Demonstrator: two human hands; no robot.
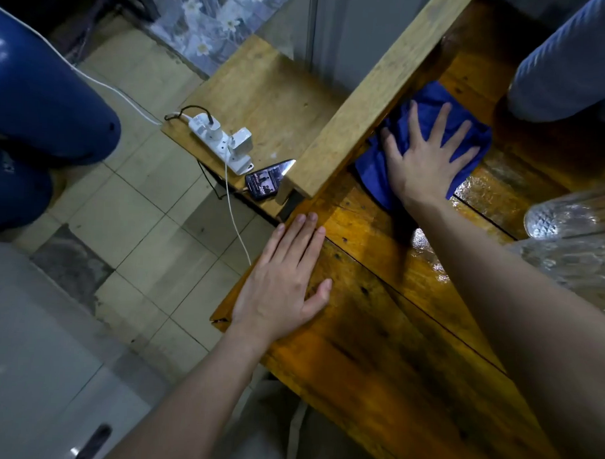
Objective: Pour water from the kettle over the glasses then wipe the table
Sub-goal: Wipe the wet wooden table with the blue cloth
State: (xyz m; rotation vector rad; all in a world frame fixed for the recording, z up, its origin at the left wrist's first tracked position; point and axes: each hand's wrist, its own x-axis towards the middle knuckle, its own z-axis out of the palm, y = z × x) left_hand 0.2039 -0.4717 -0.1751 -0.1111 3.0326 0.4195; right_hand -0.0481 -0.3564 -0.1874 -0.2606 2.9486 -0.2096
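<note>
My right hand (425, 158) lies flat with fingers spread on a blue cloth (375, 170), pressing it onto the wet wooden table (376, 321) beside a raised wooden beam (360, 104). My left hand (285, 280) rests flat on the table's left edge, holding nothing. Puddles of water (427, 251) shine on the planks near the cloth. Clear cut-pattern glasses (565, 221) stand at the right edge, partly cut off. A large grey-blue ribbed vessel (571, 67) stands at the top right. No kettle is clearly seen.
A lower wooden shelf (264, 90) left of the beam holds a white power strip (222, 140) with plugs and a phone (263, 185) on a white cable. A person's leg in blue jeans (41, 117) is at the left on the tiled floor (140, 223).
</note>
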